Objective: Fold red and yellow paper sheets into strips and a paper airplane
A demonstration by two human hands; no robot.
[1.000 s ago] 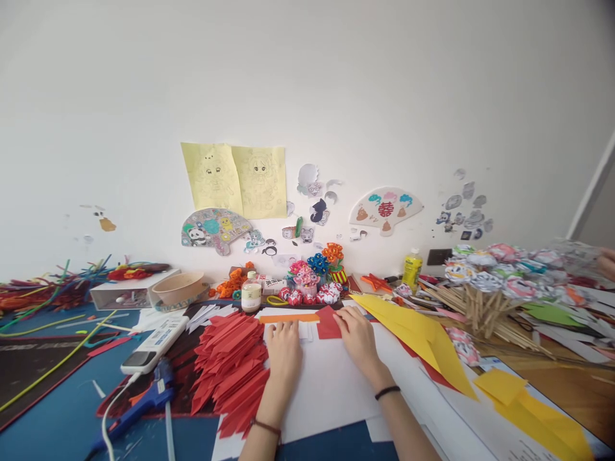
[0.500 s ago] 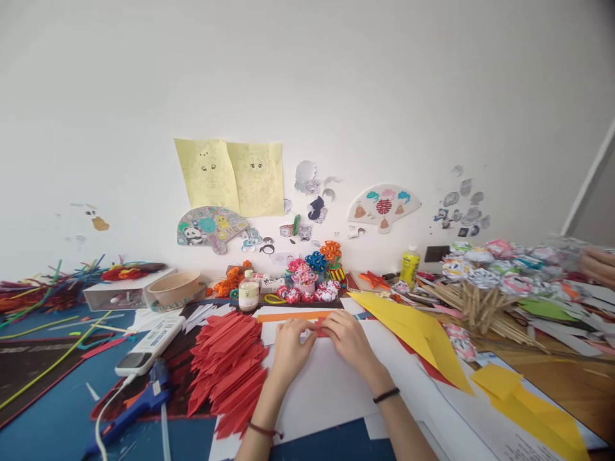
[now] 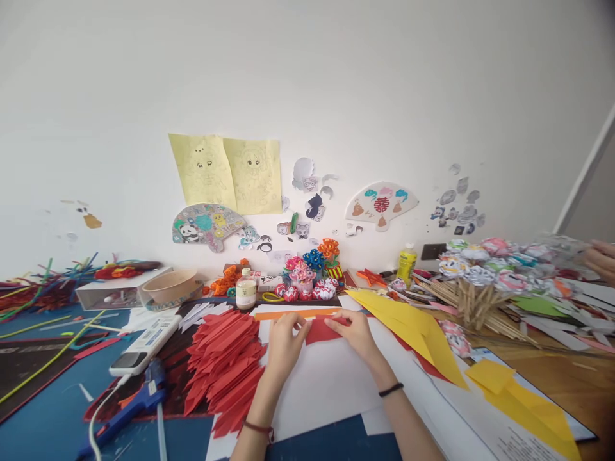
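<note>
A small piece of red paper [image 3: 319, 330] is stretched between my two hands, above a white sheet [image 3: 321, 384] lying on the blue table surface. My left hand [image 3: 287, 342] pinches its left edge between thumb and fingers. On the opposite edge, my right hand [image 3: 353, 333] pinches it the same way. An orange paper strip [image 3: 273, 315] lies just behind my hands. Left of my left wrist is a heap of folded red paper pieces [image 3: 225, 365]. Yellow paper [image 3: 408, 330] lies to the right of my right hand.
At the left are a blue glue gun [image 3: 139, 400] and a white device with a cable [image 3: 144, 346]. A small bottle [image 3: 246, 291] and craft flowers [image 3: 312, 266] stand at the back. Paper-topped sticks [image 3: 485, 301] lie at right, near another person's hand [image 3: 600, 259].
My hands have moved slightly apart, and more of the red paper now shows spread flat between them. The view has shifted a little.
</note>
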